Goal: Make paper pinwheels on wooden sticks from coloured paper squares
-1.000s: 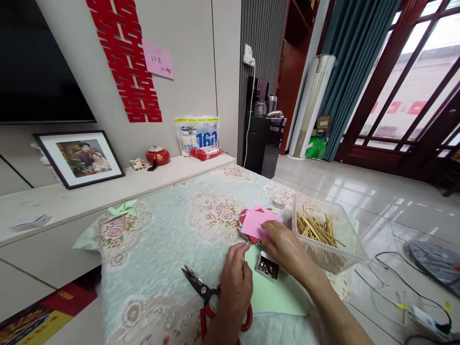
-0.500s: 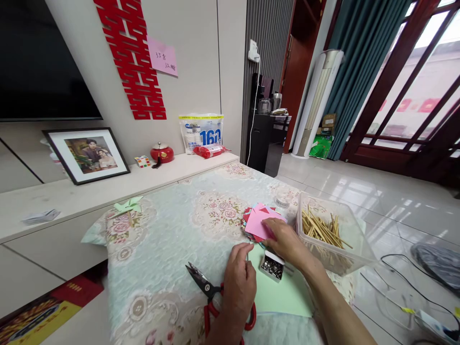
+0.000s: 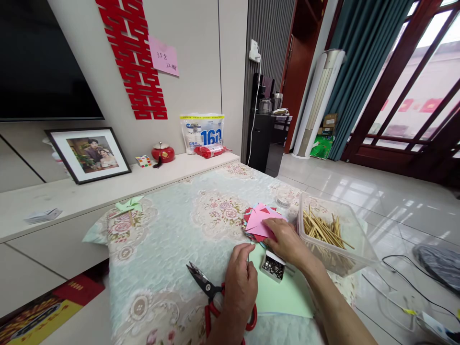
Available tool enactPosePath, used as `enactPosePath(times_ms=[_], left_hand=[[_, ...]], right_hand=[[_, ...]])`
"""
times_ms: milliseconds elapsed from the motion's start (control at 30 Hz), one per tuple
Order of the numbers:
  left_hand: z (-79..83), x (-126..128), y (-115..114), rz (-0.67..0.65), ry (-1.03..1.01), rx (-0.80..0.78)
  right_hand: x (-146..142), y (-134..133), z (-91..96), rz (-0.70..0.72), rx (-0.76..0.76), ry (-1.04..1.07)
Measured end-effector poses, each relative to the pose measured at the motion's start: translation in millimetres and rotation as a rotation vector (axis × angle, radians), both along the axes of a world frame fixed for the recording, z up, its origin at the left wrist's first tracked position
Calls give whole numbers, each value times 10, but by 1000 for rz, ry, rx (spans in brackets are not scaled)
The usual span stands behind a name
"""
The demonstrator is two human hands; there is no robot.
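My right hand (image 3: 283,239) rests at the stack of coloured paper pieces (image 3: 247,215), fingers closed on a pink paper (image 3: 257,223) at the top. Near the front of the table, my left hand (image 3: 240,273) is curled; whatever its fingers hold, if anything, is hidden. Partly beneath that hand lie scissors (image 3: 207,287) with red handles and parted dark blades. Between my hands, a small white box of metal pins or tacks (image 3: 273,268) sits on light green paper sheets (image 3: 283,299).
A clear plastic bin (image 3: 359,244) of thin wooden sticks (image 3: 327,230) stands on the right. Behind the stack is a roll of clear tape (image 3: 283,199). A green paper pinwheel (image 3: 130,205) lies at the table's far left, beside a low cabinet (image 3: 151,179).
The view has shifted very slightly. Both hands stay nearly where they were, with the right still at the pink paper.
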State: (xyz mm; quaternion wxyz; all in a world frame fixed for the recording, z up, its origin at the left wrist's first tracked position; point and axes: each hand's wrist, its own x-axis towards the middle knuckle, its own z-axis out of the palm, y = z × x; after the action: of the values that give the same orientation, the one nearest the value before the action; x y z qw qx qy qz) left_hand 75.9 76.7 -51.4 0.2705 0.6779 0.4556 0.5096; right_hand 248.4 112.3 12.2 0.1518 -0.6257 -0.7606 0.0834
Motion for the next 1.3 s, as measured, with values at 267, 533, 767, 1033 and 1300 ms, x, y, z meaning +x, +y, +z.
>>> enactPosePath(times_ms=[267,533,767,1033,1300], left_hand=[[-22,2,9,2,19,9],[-23,1,6,12,3,2],[-6,-7,-1,16,-6,11],[37,-8,7,5,-21,-1],[145,-40,27,-98,-352,-306]], right_hand=[[-18,-18,63,36,50,4],[-72,23,48,-60,152,-33],[-85,29,4,-144,244,-11],[-99,23,-45,-137,353,47],[-69,46,-107,24,611,202]])
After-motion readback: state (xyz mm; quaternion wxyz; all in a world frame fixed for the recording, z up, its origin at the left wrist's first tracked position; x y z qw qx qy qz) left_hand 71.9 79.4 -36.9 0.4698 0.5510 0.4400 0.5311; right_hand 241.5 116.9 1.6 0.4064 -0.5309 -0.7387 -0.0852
